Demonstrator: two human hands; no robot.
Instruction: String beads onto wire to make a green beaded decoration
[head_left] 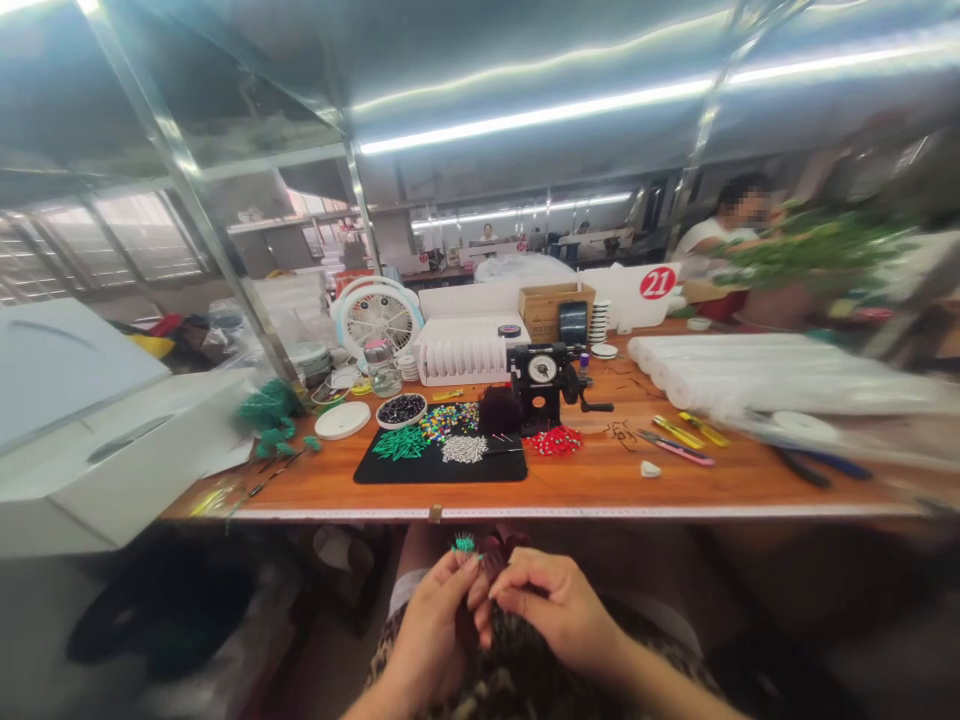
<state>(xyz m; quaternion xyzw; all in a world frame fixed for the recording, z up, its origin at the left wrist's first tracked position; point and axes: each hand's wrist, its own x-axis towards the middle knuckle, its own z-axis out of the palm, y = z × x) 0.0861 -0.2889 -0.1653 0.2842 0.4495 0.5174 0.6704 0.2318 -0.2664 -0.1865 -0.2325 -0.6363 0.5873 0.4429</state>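
Low over my lap, in front of the table edge, my left hand (444, 612) is closed with thumb and fingers pinched. From its fingertips rises a small bunch of green bead-like pieces (463, 543) with thin ends sticking up. Close beside it, my right hand (551, 605) is curled in a pinch near the left fingers; what it grips is too small to make out. On the table ahead, a black mat (442, 473) bears green tube-shaped pieces (400, 443), mixed coloured beads (442, 422) and whitish pieces (465, 449). Red pieces (555, 441) lie to the mat's right.
Behind the mat stand a black hand-cranked machine (541, 375) with a dial and a white fan (379, 318). A dish of dark beads (401, 410), pliers (825, 464) and yellow cutters (679, 431) lie about. White rolls (757, 370) are right; a white box (97, 460) is left.
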